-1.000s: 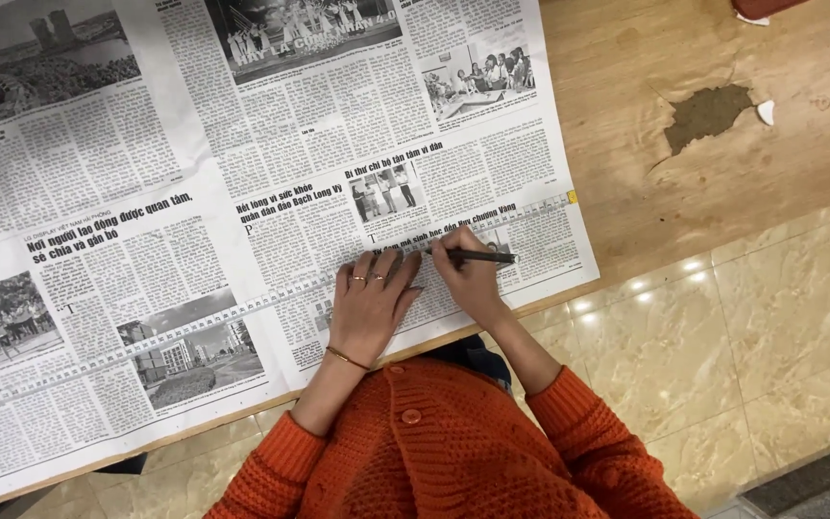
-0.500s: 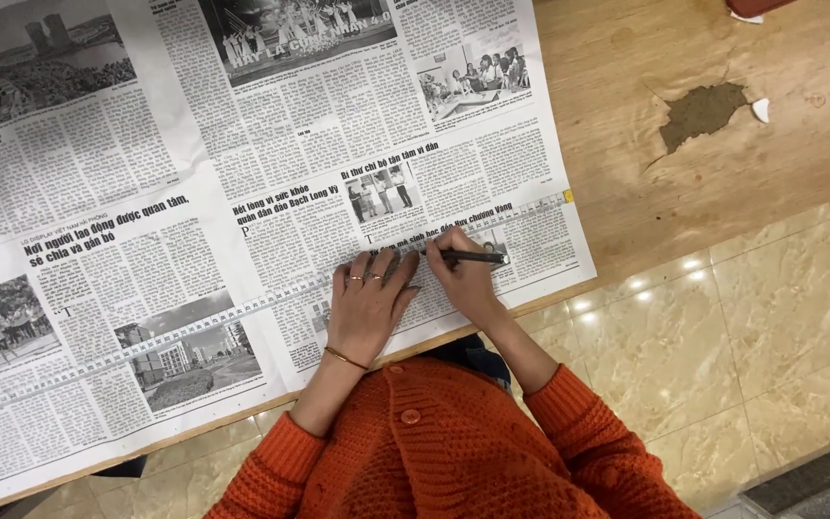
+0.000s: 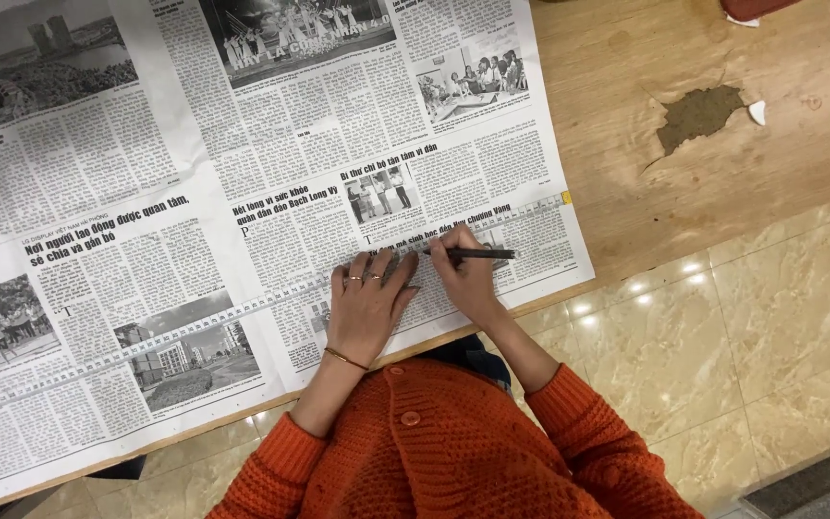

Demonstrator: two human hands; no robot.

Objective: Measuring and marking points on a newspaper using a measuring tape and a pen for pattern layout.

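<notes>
Pen [image 3: 473, 254] in closed right hand [image 3: 465, 279] barely shifted along clear ruler [image 3: 242, 309] since a second ago, line ongoing, flat open left hand [image 3: 369, 306] pinning ruler on newspaper [image 3: 194, 211] over wooden table [image 3: 646, 173]

A black pen [image 3: 480, 254] is being held almost level, its tip being pointed left at the upper edge of a long clear ruler [image 3: 271, 300]. The ruler is being pressed flat across a spread newspaper [image 3: 242, 192], running slantwise from lower left up to a yellow end at the right. The newspaper, black-and-white with photographs and columns, is being kept flat on the wooden worktop [image 3: 646, 173], reaching its near edge.
</notes>
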